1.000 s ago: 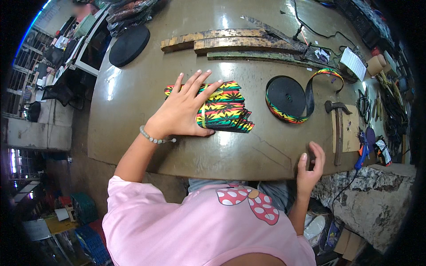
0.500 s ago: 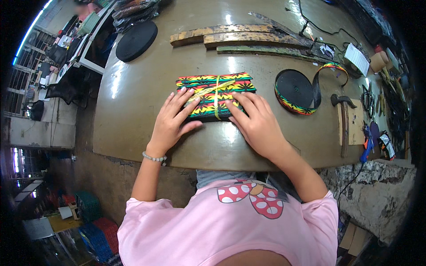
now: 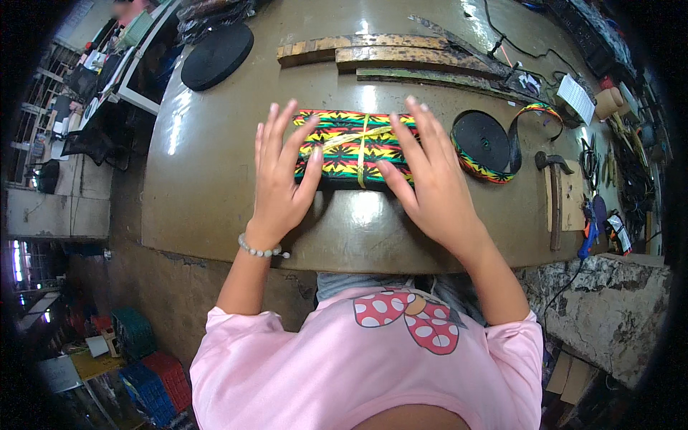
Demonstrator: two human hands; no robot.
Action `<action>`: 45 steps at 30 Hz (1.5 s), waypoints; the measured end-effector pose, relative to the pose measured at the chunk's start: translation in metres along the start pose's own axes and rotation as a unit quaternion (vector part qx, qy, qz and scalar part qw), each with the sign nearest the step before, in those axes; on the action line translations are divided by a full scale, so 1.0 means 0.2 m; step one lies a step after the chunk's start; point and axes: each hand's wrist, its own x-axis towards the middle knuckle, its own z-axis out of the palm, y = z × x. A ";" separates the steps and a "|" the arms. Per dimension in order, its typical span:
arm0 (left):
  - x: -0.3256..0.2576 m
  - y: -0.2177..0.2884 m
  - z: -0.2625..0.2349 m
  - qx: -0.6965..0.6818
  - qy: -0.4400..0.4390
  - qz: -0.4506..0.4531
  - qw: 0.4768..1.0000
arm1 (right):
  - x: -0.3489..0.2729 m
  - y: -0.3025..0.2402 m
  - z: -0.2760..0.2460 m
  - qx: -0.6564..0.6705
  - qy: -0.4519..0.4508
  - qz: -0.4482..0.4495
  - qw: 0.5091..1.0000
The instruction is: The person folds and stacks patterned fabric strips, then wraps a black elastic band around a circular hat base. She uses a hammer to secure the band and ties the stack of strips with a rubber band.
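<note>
While lying flat on the near part of the tabletop (image 3: 201, 179), framed from both sides: a bundle of patterned strips (image 3: 337, 163) in red, yellow, green and black, with dark leaf shapes along the bands. Across it, a yellow tie (image 3: 363, 152), one length running front to back, another slanting over the left half. At the left end, the left hand (image 3: 282, 179), wide open, fingers stretched and parted, thumb up along the strips. Over the right end, the right hand (image 3: 438, 179), just as open, fingers pointing away, thumb angled in. No fingers curled round the bundle; impossible to tell from above how firm any touch. At the left wrist, a pale beaded bracelet (image 3: 259, 249).

Just right of the right hand, a black reel (image 3: 481, 140) edged in the same pattern, its loose end curling outward. Beyond the bundle, rough wooden bars (image 3: 408, 59); farther left, a black disc-shaped roll (image 3: 218, 57). Well to the right, a hammer (image 3: 555, 197) beside a tan board (image 3: 571, 201), then a blue corded tool (image 3: 589, 235).
</note>
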 end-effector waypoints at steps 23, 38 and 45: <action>0.04 -0.19 0.15 -0.453 0.001 -0.337 0.825 | 0.08 0.07 0.17 0.034 0.065 0.094 0.993; 0.01 -0.23 0.12 -0.456 -0.071 -0.357 0.812 | 0.04 0.17 0.34 0.564 0.030 0.270 0.780; -0.03 -0.29 0.15 -0.526 -0.019 -0.300 0.796 | -0.11 0.08 0.34 0.566 0.189 0.332 0.730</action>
